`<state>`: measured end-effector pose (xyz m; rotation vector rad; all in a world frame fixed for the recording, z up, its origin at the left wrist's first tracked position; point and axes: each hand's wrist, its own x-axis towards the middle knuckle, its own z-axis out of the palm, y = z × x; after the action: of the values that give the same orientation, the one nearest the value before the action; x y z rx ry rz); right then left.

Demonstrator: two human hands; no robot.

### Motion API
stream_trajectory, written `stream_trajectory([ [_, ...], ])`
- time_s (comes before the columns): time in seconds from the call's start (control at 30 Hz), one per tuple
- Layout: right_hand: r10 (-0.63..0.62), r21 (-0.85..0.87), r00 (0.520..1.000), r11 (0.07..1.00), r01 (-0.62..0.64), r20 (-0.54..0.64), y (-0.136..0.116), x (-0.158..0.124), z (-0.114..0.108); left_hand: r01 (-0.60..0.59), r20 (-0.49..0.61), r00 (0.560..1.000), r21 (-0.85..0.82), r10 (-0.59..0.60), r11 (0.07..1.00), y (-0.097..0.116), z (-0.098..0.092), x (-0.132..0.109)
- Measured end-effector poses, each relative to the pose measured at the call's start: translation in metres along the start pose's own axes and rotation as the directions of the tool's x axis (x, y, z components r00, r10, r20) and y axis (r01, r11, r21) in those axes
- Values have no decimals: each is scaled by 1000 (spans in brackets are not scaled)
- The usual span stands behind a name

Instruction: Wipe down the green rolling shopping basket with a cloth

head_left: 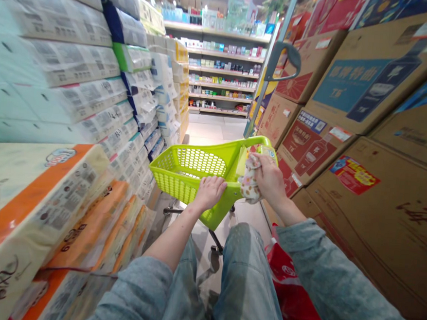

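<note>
A lime-green shopping cart (pixel 195 161) with a perforated basket stands in front of my knees. My left hand (pixel 210 191) is closed over the cart's near rim. A floral cloth (pixel 250 182), white with pink and brown spots, is bunched in my right hand (pixel 269 176) at the cart's right end, beside the green handle (pixel 260 141). Part of the cloth hangs below my fingers. Something yellow, too small to name, shows by the cloth. Inside the basket I can make out little through the mesh.
Stacked paper packs (pixel 81 63) rise on the left. Cardboard boxes (pixel 371 210) are piled on the right, with a grey-handled pole (pixel 268 81) beside them. A red bag (pixel 292 292) lies by my right leg. Stocked shelves (pixel 227 73) stand at the aisle's far end.
</note>
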<state>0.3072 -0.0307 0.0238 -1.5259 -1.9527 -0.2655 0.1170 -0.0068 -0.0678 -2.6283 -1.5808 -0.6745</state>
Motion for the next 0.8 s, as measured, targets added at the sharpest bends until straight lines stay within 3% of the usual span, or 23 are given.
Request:
stream_trajectory([
  [0.17, -93, -253, 979, 957, 139, 183, 0, -18, 8, 14, 4, 1000, 5, -14, 1000, -1, -1, 1],
  [0.33, -159, -368, 974, 906, 210, 164, -4, -33, 11, 0, -7, 1000, -8, 0, 1000, 0, -1, 0],
  [0.57, -240, -303, 900, 883, 358, 362, -11, -40, 5, 9, -9, 1000, -9, -9, 1000, 1, 0, -2],
  [0.73, -157, -213, 854, 932, 294, 496, -11, -22, 7, 15, 2, 1000, -49, -15, 999, 0, -1, -3],
  [0.8, -110, -210, 886, 951, 225, 450, -12, -8, 9, 18, 1, 1000, -50, -18, 999, 1, -1, -4],
])
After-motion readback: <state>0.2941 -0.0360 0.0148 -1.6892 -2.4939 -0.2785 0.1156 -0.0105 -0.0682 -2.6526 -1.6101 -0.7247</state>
